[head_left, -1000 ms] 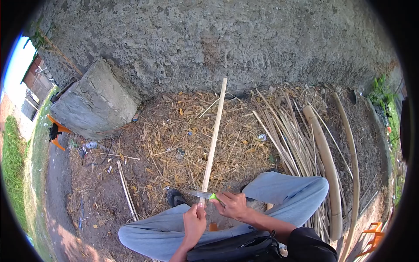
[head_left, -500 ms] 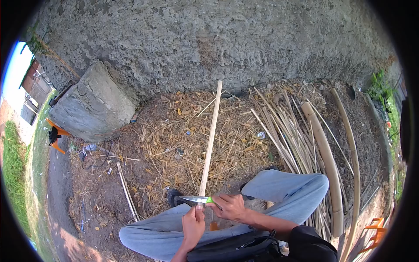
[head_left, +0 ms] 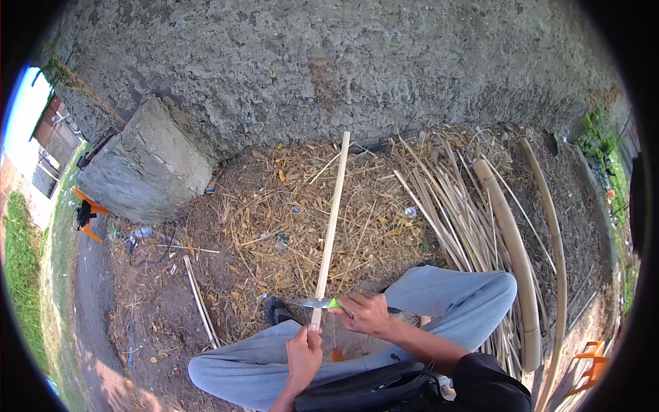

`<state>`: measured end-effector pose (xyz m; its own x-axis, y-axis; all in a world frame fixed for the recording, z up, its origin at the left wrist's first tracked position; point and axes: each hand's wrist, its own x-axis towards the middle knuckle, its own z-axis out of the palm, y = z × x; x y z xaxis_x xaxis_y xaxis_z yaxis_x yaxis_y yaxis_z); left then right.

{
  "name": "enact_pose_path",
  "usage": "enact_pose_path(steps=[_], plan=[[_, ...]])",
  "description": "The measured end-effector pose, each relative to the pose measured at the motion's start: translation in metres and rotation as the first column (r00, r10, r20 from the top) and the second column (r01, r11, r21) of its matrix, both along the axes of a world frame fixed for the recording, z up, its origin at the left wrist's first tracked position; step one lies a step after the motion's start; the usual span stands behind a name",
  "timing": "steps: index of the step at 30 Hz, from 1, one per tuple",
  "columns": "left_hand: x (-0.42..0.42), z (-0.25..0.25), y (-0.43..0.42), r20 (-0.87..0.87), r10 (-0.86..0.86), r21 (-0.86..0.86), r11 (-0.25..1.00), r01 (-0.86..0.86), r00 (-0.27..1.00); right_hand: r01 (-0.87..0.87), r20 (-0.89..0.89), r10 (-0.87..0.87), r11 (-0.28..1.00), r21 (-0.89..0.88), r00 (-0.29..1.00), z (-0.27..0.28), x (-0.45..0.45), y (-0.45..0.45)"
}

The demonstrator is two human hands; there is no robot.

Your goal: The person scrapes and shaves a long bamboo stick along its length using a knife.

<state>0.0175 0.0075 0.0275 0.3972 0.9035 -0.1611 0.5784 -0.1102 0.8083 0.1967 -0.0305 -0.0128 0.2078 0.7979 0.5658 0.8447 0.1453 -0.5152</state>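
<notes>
A long pale bamboo strip [head_left: 333,213] stretches from my lap out toward the wall. My left hand [head_left: 304,351] is closed around its near end, thumb lying along the top. In my right hand [head_left: 364,314] is a knife [head_left: 311,302] with a bright green handle. The knife's blade lies crosswise over the strip, a little beyond my left thumb, and appears to touch it. Between my legs, below the strip, an orange-brown object [head_left: 336,355] shows in part; its kind is unclear.
A pile of split bamboo strips [head_left: 460,206] lies at the right, beside a thick bamboo pole [head_left: 511,261] and a thinner curved pole [head_left: 549,226]. A rough wall [head_left: 384,69] rises ahead. A concrete block [head_left: 151,161] stands at the left. Dry leaves cover the ground.
The knife and my right hand have moved slightly forward along the strip, away from my left thumb. My left hand keeps its hold near the same place.
</notes>
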Motion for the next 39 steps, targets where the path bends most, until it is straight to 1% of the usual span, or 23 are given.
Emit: enact_pose_path(steps=[2, 4, 6, 7, 8, 10, 11, 12, 14, 15, 19, 21, 22, 24, 25, 27, 28, 30, 32, 35, 36, 38, 39], plan=[[0.002, -0.004, 0.005, -0.002, 0.018, -0.026, 0.999, -0.018, 1.0, 0.024, -0.01, -0.024, 1.0, -0.005, 1.0, -0.009, 0.004, 0.008], [0.004, -0.002, 0.006, -0.014, -0.006, -0.003, 1.0, 0.006, 1.0, 0.05, -0.03, -0.05, 0.999, -0.008, 0.998, 0.0, -0.002, 0.005], [0.0, -0.002, 0.004, -0.042, -0.036, 0.017, 0.999, 0.036, 0.998, -0.083, 0.022, 0.082, 0.996, 0.033, 0.996, 0.007, -0.009, -0.003], [-0.003, -0.004, 0.001, -0.007, -0.03, -0.001, 1.0, 0.03, 1.0, -0.032, 0.056, 0.031, 0.999, 0.018, 0.998, -0.003, -0.001, 0.001], [-0.006, -0.005, -0.001, 0.027, -0.022, -0.02, 1.0, 0.022, 0.999, -0.031, 0.052, 0.03, 0.999, 0.016, 0.998, -0.008, 0.004, 0.005], [-0.004, 0.0, 0.001, 0.005, -0.012, -0.051, 0.999, 0.012, 1.0, 0.099, -0.035, -0.101, 0.994, -0.052, 0.994, -0.008, 0.013, 0.013], [-0.001, 0.001, 0.004, -0.007, -0.005, -0.071, 0.997, 0.004, 1.0, 0.132, -0.055, -0.133, 0.991, -0.027, 0.99, -0.006, 0.01, 0.015], [0.0, 0.0, 0.003, -0.001, -0.002, -0.071, 0.998, 0.002, 1.0, 0.129, -0.049, -0.13, 0.991, -0.026, 0.99, -0.003, 0.008, 0.012], [-0.005, -0.004, 0.001, -0.014, -0.029, -0.046, 0.999, 0.029, 0.999, 0.057, -0.081, -0.058, 0.998, -0.019, 0.995, -0.002, -0.001, 0.003], [-0.005, -0.004, 0.001, -0.017, -0.027, -0.05, 0.998, 0.026, 1.0, 0.031, -0.037, -0.031, 0.999, -0.022, 0.999, -0.002, -0.004, -0.001], [-0.005, -0.003, -0.002, -0.016, 0.003, -0.073, 0.997, -0.004, 1.0, 0.017, 0.002, -0.017, 0.999, -0.034, 1.0, -0.011, 0.004, 0.002], [-0.004, 0.0, -0.001, -0.003, 0.005, -0.071, 0.997, -0.005, 1.0, 0.085, 0.001, -0.085, 0.996, 0.036, 0.996, -0.009, 0.017, 0.01], [-0.001, 0.004, 0.001, -0.008, 0.006, -0.056, 0.998, -0.006, 1.0, 0.086, 0.002, -0.086, 0.996, 0.035, 0.996, -0.007, 0.015, 0.01], [-0.002, 0.008, 0.001, -0.017, 0.007, -0.038, 0.999, -0.007, 1.0, 0.144, -0.039, -0.145, 0.989, -0.016, 0.989, -0.001, 0.007, 0.012], [0.0, 0.009, 0.002, -0.014, 0.0, -0.023, 1.0, 0.0, 1.0, 0.144, -0.034, -0.144, 0.99, -0.008, 0.989, 0.002, 0.004, 0.011], [-0.004, 0.008, 0.002, -0.016, -0.015, -0.012, 1.0, 0.014, 1.0, -0.014, 0.023, 0.013, 1.0, 0.01, 1.0, 0.004, -0.008, 0.0], [-0.007, 0.005, 0.0, -0.02, -0.013, -0.016, 1.0, 0.013, 1.0, -0.012, 0.023, 0.012, 1.0, 0.009, 1.0, -0.001, -0.002, 0.003], [-0.006, 0.002, 0.0, -0.019, -0.009, -0.021, 1.0, 0.009, 1.0, 0.12, 0.004, -0.12, 0.993, -0.009, 0.993, -0.009, 0.02, 0.017], [-0.005, 0.003, 0.002, -0.057, -0.003, -0.058, 0.998, 0.0, 0.998, 0.137, -0.019, -0.137, 0.99, -0.023, 0.99, -0.008, 0.01, 0.015], [-0.011, -0.003, -0.001, -0.022, -0.035, 0.007, 0.999, 0.035, 0.999, -0.014, 0.009, 0.014, 1.0, 0.024, 1.0, 0.003, -0.008, -0.001], [-0.013, 0.0, -0.003, -0.026, -0.035, 0.0, 0.999, 0.035, 0.999, -0.014, 0.004, 0.014, 1.0, 0.017, 1.0, -0.001, -0.005, 0.001], [-0.012, 0.006, 0.001, -0.058, -0.026, -0.032, 0.999, 0.024, 0.998, 0.098, -0.024, -0.097, 0.995, 0.014, 0.995, -0.007, 0.017, 0.02], [-0.015, 0.006, 0.0, -0.065, -0.029, -0.037, 0.999, 0.027, 0.997, 0.136, -0.039, -0.137, 0.991, -0.016, 0.99, -0.004, 0.011, 0.022]])
